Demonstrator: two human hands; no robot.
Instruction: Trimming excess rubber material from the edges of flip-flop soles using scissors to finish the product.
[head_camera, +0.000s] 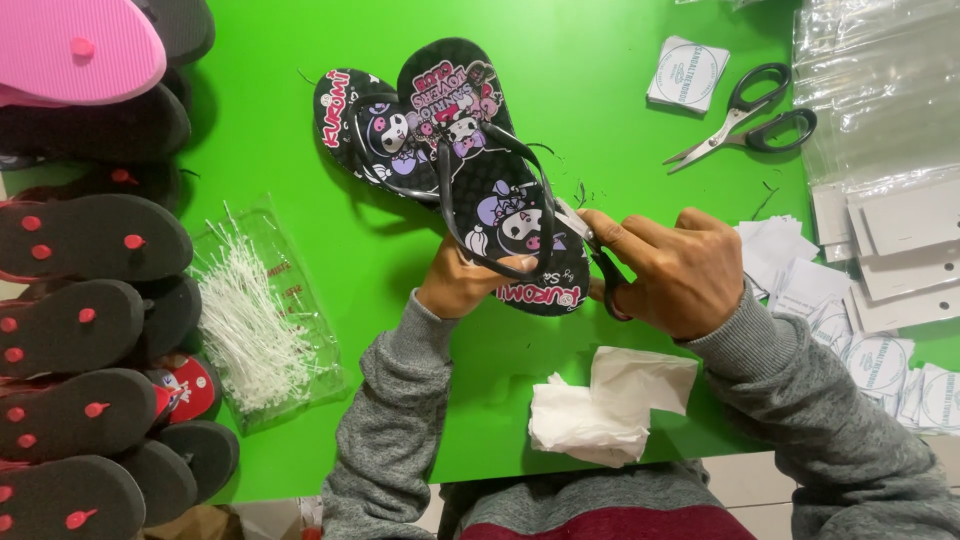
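- The left hand (462, 283) was curled around the heel end of a black sandal (500, 200) with cartoon print, holding it up off the green table (600, 120).
- A second sandal (350, 125) of the same print lay under and behind the first, its toe pointing up-left.
- The right hand (670, 272) was closed on small black snips (605, 275), their tip touching the strap (545, 195) on the held sandal's right side.
- A crumpled white tissue (610, 405) lay on the table just below both hands.
- Black scissors (745, 120) lay open at upper right, well apart from the hands.
- A clear bag of white plastic ties (255, 320) sat left of the left arm.
- Dark soles with red plugs (80, 330) were stacked along the left edge.
- White round-printed tags (880, 365) were scattered to the right.
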